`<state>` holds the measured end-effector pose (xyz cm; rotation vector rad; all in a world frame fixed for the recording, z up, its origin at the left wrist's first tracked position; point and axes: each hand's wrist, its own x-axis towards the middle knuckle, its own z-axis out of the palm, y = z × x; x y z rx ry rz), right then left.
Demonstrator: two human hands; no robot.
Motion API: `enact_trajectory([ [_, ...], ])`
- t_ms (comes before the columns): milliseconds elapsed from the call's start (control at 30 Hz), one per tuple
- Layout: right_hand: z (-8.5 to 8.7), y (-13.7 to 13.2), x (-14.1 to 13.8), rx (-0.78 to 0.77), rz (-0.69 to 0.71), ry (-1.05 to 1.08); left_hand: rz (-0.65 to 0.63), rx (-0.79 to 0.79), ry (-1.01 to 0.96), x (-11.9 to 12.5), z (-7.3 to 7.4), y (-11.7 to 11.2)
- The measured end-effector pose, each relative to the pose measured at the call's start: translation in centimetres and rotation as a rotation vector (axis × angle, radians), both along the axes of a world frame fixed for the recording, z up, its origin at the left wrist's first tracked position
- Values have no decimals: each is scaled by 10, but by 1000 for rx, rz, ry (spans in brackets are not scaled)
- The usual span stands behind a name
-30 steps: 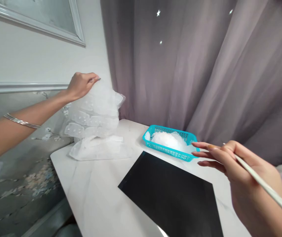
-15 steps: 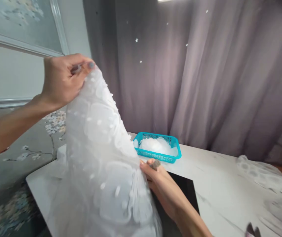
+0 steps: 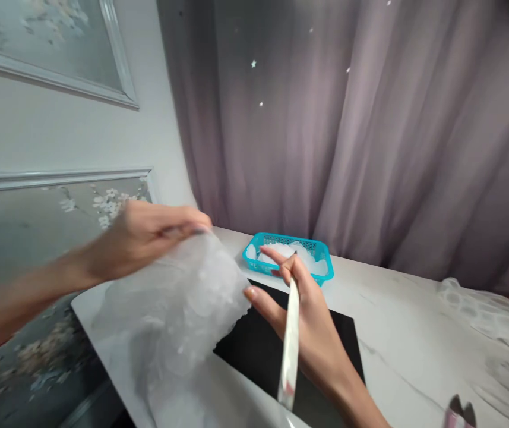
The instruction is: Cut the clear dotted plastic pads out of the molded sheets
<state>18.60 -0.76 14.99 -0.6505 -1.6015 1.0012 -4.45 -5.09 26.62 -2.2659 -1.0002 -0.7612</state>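
Observation:
My left hand [image 3: 165,235] pinches the edge of a sheer white fabric [image 3: 192,315] with raised dots and applique-like patterns. The fabric hangs in folds and is blurred by motion. To its right, my right hand [image 3: 301,315] has thumb and forefinger stretched apart. A slim white stick-like tool [image 3: 290,351] with a pinkish end is held between its fingers, slanting down toward me; its exact kind is unclear. The right thumb tip lies close to the fabric's edge, and I cannot tell whether they touch. Beneath both is a black mat [image 3: 254,345].
Behind the hands stands a turquoise basket [image 3: 325,270] with white pieces inside. More sheer white material [image 3: 481,309] lies on the marble-patterned table [image 3: 397,333] at right. A pink-handled tool with two dark tips [image 3: 459,411] is at the lower right. A curtain hangs behind.
My left hand has come down and right, lowering the fabric, which now bunches lower. My right hand has let go of the fabric and opened its thumb and forefinger; the white tool now shows.

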Motion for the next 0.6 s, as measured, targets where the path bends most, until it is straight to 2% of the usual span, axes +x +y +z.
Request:
enact_trajectory([
  [67, 6, -8, -3, 172, -24, -52, -168, -172, 14, 27, -7, 8],
  [133, 8, -14, -4, 250, -77, -59, -248, -364, -60, 52, -15, 15],
  [200, 7, -16, 0, 270, -194, -53, -189, -484, -260, 71, -28, 17],
  [267, 6, -16, 7, 294, -354, -54, -86, -581, -463, 79, -47, 13],
  [400, 14, -16, 27, 311, -581, -64, -27, -929, -578, 66, -99, 6],
  [467, 20, -12, 38, 289, -633, -77, 12, -1042, -646, 55, -118, 9],
  [533, 23, -3, 52, 229, -664, -140, -14, -1097, -713, 47, -123, 13],
  [600, 24, 9, 69, 159, -682, -297, -116, -1154, -738, 44, -116, 18],
])
